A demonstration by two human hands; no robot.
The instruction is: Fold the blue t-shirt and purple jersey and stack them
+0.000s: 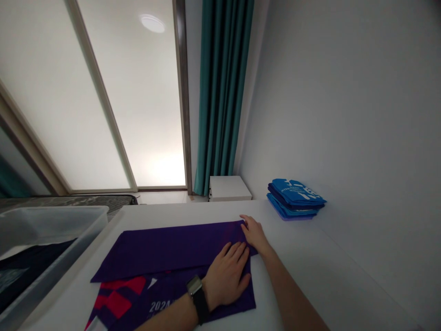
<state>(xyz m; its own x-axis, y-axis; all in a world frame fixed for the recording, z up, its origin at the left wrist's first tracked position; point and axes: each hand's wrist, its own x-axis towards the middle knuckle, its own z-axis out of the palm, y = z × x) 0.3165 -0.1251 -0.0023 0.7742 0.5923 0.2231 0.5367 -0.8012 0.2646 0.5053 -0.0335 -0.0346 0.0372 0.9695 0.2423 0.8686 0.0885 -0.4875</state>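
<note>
A purple T-shirt with pink-red patches and a white "2024" print lies on the white table, its far part folded over in a long band. My left hand, wearing a dark-strapped watch, rests flat on the shirt near its right side, palm down and fingers stretched. Just beyond it, my right hand is at the far right corner of the folded band. The corner sits between thumb and forefinger; the other fingers are partly hidden.
A stack of folded blue shirts stands at the table's far right, by the wall. To the left is a translucent plastic bin with dark clothing inside. A white cabinet and a teal curtain are behind the table.
</note>
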